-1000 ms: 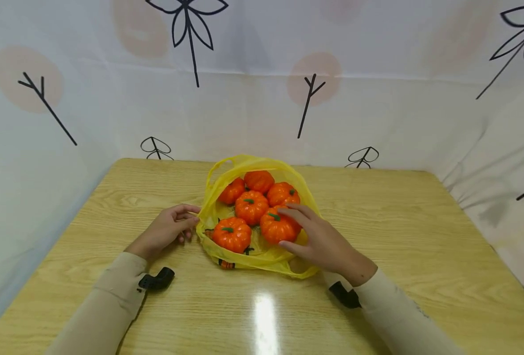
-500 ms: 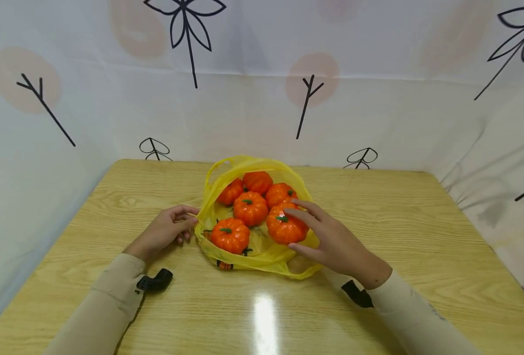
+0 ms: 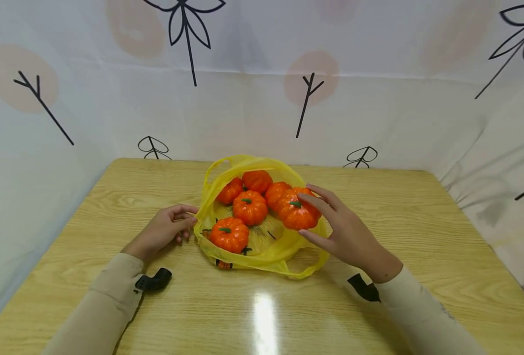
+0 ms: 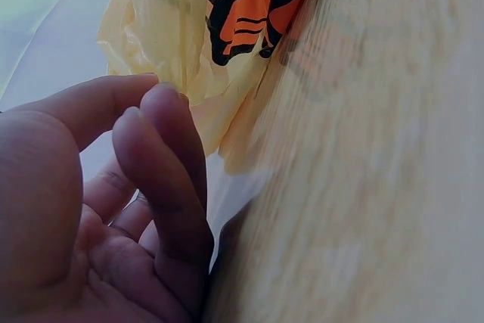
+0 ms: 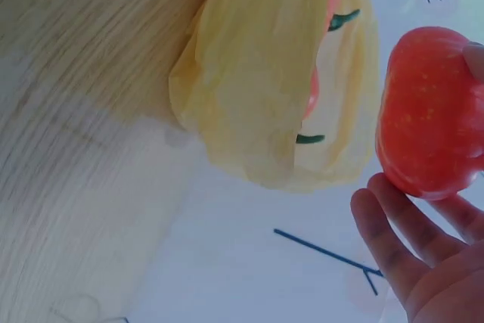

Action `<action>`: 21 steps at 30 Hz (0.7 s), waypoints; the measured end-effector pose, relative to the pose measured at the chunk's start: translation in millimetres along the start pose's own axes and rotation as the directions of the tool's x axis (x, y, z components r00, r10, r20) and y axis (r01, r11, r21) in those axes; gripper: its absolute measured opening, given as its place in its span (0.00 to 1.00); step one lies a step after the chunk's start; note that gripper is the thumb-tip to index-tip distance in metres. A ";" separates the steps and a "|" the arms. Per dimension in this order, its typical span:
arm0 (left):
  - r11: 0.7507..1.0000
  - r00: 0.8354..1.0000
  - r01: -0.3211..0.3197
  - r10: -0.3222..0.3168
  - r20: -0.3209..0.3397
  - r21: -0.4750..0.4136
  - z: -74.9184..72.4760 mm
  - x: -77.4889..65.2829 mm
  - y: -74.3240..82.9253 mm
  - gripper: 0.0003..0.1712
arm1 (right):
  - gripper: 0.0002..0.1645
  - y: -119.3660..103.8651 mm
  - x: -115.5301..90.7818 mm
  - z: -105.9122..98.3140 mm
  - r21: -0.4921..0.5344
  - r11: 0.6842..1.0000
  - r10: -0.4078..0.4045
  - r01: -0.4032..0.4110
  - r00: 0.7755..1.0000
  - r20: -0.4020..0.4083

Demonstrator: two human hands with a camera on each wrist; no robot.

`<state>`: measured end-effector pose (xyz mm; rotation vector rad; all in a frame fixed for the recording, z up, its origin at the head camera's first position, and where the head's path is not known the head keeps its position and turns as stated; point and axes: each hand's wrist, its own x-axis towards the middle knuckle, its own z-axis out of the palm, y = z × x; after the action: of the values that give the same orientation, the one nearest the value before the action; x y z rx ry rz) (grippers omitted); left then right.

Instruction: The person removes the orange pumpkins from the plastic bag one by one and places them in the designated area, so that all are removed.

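On the wood-grain surface (image 3: 421, 222) sits an open yellow plastic bag (image 3: 248, 259), my left hand (image 3: 165, 229) loosely curled at its left edge, whether pinching it I cannot tell, my right hand (image 3: 343, 231) pinching one orange pumpkin (image 3: 295, 217) above its right side, five more pumpkins (image 3: 250, 209) inside.

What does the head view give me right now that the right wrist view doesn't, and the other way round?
Head view only: the left hand at the rim of the yellow bag, the bag's black-and-orange print, and the green stem of the held pumpkin.

Right wrist view only: the palm side of the right hand and a broad stretch of the bag's outer wall.

Both: the right hand holding that pumpkin, the bag with other pumpkins at least partly visible, the wooden tabletop and the patterned backdrop.
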<state>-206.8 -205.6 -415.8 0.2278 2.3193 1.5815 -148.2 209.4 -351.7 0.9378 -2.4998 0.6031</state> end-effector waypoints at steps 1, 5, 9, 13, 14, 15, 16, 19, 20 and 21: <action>1.000 1.000 -0.001 0.001 0.001 0.000 0.0 -0.1 0.6 0.26 | 0.46 1.2 0.2 -1.0 0.001 1.000 0.003 -0.003 1.000 -0.006; 1.000 1.000 -0.005 0.005 0.000 0.001 0.6 -0.1 1.6 0.25 | 0.47 5.3 0.1 -3.5 -0.001 1.000 0.013 -0.013 1.000 -0.018; 1.000 1.000 -0.005 0.005 0.006 0.000 1.0 0.2 0.9 0.26 | 0.48 9.2 -1.0 -4.0 -0.019 1.000 0.018 -0.019 0.999 -0.049; 1.000 1.000 -0.007 0.007 0.003 0.000 1.2 0.1 1.0 0.25 | 0.48 14.1 -0.4 -4.9 -0.041 0.999 0.027 -0.031 0.995 -0.099; 1.000 1.000 -0.008 0.008 0.002 0.001 1.2 0.0 1.1 0.25 | 0.48 15.2 -0.1 -5.3 -0.043 0.998 0.035 -0.040 0.993 -0.110; 1.000 1.000 -0.007 0.007 0.002 0.001 1.2 -0.1 1.1 0.25 | 0.48 16.4 0.1 -5.9 -0.042 0.998 0.044 -0.049 0.992 -0.119; 1.000 1.000 -0.006 0.006 0.001 0.003 1.2 -0.2 1.2 0.25 | 0.47 17.6 0.2 -6.3 -0.042 0.997 0.055 -0.061 0.990 -0.127; 1.000 1.000 -0.005 0.005 0.001 0.005 1.1 -0.1 1.1 0.25 | 0.46 21.3 0.1 -7.8 -0.041 0.994 0.091 -0.099 0.985 -0.149; 1.000 1.000 -0.005 0.005 0.001 0.006 1.0 0.1 1.0 0.25 | 0.46 22.7 0.2 -8.3 -0.043 0.993 0.102 -0.110 0.982 -0.156; 1.000 1.000 -0.005 0.005 0.001 0.007 1.0 0.3 0.8 0.25 | 0.45 24.3 0.1 -8.5 -0.045 0.992 0.111 -0.119 0.980 -0.163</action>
<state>-206.8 -204.3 -415.4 0.2363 2.3254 1.5752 -163.2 230.4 -350.7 0.6999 -2.4252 0.6176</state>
